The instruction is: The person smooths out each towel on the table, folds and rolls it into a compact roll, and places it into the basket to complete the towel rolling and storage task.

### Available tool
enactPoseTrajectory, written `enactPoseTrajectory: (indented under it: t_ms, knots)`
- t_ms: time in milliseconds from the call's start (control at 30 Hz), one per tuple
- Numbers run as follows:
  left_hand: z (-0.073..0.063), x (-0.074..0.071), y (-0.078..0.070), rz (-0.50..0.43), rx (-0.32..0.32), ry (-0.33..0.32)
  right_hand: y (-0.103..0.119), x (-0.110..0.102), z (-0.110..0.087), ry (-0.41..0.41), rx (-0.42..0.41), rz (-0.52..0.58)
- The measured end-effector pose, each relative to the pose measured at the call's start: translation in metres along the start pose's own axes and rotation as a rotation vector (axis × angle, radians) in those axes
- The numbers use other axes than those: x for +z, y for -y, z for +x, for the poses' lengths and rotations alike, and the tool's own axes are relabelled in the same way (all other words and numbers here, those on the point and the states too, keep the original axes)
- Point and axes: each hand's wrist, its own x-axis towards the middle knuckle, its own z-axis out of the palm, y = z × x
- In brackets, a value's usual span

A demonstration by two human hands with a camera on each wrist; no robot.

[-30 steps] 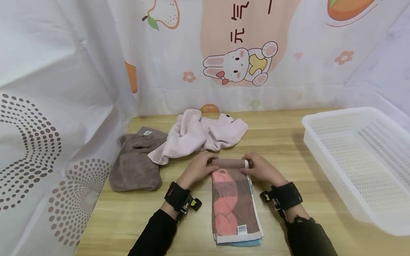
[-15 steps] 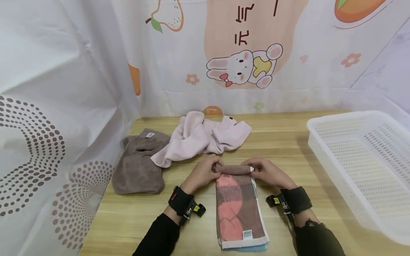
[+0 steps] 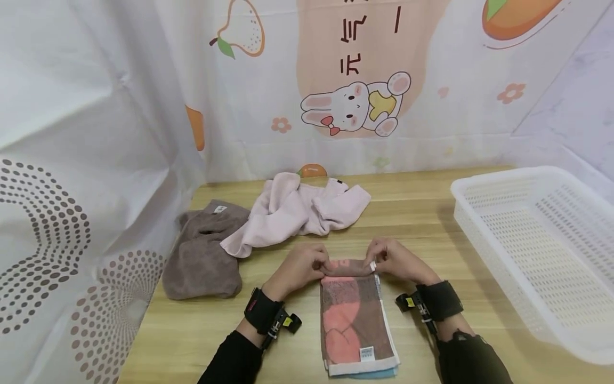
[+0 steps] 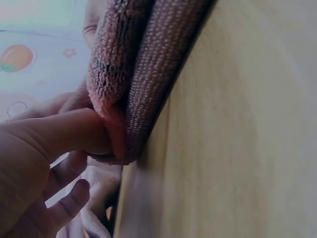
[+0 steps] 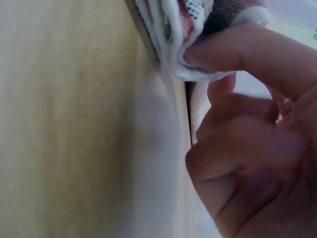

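Left grip (image 3: pixel 299 266) and right grip (image 3: pixel 397 260) in closed pinches on the folded towel (image 3: pixel 352 320), blue underside (image 3: pixel 379 374) mostly hidden.

Three towels (image 3: pixel 352 320), one basket (image 3: pixel 542 245), two black wristbands (image 3: pixel 263 311), two sleeves (image 3: pixel 234 356).

A white perforated basket (image 3: pixel 542 250) is noted at the right of the wooden desk (image 3: pixel 412 213). A crumpled pink cloth (image 3: pixel 288 210) is found toward the rear, its corner lapped over a brown cloth (image 3: pixel 206 261). Behind, a white curtain (image 3: pixel 259 90) is printed with a rabbit (image 3: pixel 355 109) and fruit (image 3: pixel 515 24).
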Motion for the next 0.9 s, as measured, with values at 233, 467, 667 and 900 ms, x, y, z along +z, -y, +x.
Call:
enactPoseTrajectory:
  t_ms: [233, 467, 667, 900]
  knots:
    - [0.0, -0.004, -0.003, 0.068, 0.075, 0.064, 0.006, -0.005, -0.004, 0.063, 0.019, -0.054]
    - [-0.002, -0.008, 0.0, 0.04, 0.017, 0.156, 0.013, -0.009, -0.009, 0.175, 0.057, -0.088]
    - [0.001, -0.014, -0.001, 0.045, 0.008, 0.198, 0.017, -0.018, -0.008, 0.254, 0.068, -0.077]
    - [-0.001, -0.02, -0.005, 0.047, -0.014, 0.278, 0.023, -0.02, -0.008, 0.309, 0.081, -0.012]
